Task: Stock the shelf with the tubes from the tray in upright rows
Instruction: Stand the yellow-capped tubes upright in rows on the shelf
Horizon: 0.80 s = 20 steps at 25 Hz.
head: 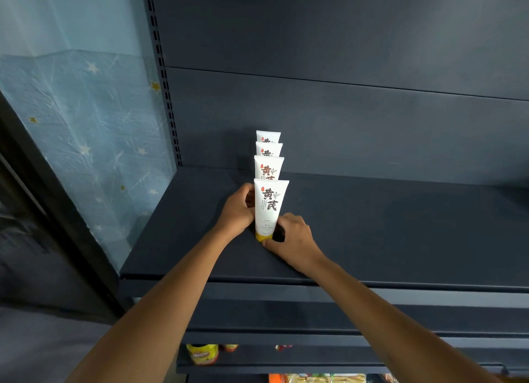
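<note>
Here, fingers: the left hand (239, 210) curls against the left side of the front tube (270, 208) at mid-height; the right hand (294, 239) pinches it low on the right, thumb at the yellow cap (262, 236).
Tube axis: vertical, cap down on the shelf (400, 225) (standing between the two hands).
Row: three more tubes (268, 167) stand directly behind it, running toward the far side.
Nearer hand: both touch it; the right sits closer to the base.
Next move, likely: letting go without tipping it.

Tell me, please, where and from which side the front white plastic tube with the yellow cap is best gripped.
Probably low on the front white plastic tube, just above its yellow cap, pinched from left and right: it stands upright on the cap, with three tubes close behind it.
</note>
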{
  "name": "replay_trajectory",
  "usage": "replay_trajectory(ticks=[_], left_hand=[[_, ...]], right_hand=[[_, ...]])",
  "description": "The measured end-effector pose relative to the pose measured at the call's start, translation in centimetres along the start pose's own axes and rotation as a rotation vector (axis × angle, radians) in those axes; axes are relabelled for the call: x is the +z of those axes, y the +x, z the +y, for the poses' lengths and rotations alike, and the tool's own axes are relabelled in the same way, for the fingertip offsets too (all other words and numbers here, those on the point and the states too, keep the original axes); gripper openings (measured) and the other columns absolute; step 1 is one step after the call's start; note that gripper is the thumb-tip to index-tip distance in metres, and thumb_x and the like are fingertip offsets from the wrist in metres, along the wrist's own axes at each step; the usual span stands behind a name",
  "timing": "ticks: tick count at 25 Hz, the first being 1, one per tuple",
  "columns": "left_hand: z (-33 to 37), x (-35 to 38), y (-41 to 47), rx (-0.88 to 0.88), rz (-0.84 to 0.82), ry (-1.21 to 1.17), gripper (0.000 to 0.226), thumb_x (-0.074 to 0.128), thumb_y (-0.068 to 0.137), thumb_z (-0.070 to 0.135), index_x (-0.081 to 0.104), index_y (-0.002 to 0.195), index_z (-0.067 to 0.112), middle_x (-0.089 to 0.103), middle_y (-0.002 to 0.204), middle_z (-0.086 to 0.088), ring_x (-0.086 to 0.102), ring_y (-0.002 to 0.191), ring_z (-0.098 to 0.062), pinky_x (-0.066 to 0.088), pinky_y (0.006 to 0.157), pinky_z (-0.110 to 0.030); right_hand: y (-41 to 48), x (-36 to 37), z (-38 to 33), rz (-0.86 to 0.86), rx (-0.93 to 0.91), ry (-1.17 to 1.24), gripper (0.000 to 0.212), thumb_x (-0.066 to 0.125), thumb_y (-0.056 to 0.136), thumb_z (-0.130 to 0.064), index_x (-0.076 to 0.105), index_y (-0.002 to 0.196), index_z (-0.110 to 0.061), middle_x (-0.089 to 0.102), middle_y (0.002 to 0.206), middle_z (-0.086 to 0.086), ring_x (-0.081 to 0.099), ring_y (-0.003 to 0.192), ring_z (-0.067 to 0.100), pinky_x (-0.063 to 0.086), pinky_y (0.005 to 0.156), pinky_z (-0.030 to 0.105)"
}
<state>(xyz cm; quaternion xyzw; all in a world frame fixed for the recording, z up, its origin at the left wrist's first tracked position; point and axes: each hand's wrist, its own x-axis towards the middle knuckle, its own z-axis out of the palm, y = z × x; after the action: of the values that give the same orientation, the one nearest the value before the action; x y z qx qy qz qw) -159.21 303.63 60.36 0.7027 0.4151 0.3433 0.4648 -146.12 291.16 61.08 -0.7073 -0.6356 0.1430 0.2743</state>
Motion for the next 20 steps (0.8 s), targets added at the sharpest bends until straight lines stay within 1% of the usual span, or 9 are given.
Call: replay_trajectory(ticks=[6,13,18,20], left_hand=[[0.2,0.1,-0.2,-0.003,0.006,-0.007,0.035,0.071,0.091,0.009,0.061,0.123,0.019,0.072,0.108,0.002,0.068,0.1,-0.01,0.052,0.077,-0.024],[0.8,0.0,-0.5,-0.006,0.02,0.011,0.031,0.069,0.094,0.011,0.06,0.122,0.019,0.071,0.103,0.003,0.067,0.097,-0.009,0.049,0.073,-0.02],[1.0,0.2,-0.8,-0.017,0.03,0.029,0.028,0.068,0.095,0.013,0.06,0.12,0.019,0.068,0.102,0.007,0.064,0.094,-0.002,0.047,0.069,-0.015],[1.1,0.1,-0.7,-0.014,0.027,0.025,0.03,0.069,0.094,0.013,0.06,0.122,0.019,0.069,0.104,0.006,0.065,0.096,-0.003,0.047,0.071,-0.016]], right_hand=[[0.1,0.1,0.1,-0.002,0.001,0.0,0.034,0.073,0.084,-0.041,0.062,0.107,-0.018,0.055,0.102,-0.001,0.048,0.101,0.017,0.048,0.089,0.038],[0.0,0.0,-0.1,-0.008,0.012,-0.012,0.039,0.074,0.084,-0.039,0.062,0.114,-0.018,0.056,0.105,0.0,0.048,0.104,0.017,0.047,0.09,0.037],[-0.2,0.0,-0.2,-0.001,0.015,-0.009,0.035,0.074,0.085,-0.039,0.062,0.108,-0.016,0.055,0.102,0.0,0.048,0.101,0.017,0.046,0.088,0.036],[-0.2,0.0,-0.2,-0.008,0.026,-0.018,0.035,0.074,0.085,-0.039,0.062,0.107,-0.015,0.053,0.101,-0.001,0.048,0.101,0.017,0.046,0.089,0.035]])
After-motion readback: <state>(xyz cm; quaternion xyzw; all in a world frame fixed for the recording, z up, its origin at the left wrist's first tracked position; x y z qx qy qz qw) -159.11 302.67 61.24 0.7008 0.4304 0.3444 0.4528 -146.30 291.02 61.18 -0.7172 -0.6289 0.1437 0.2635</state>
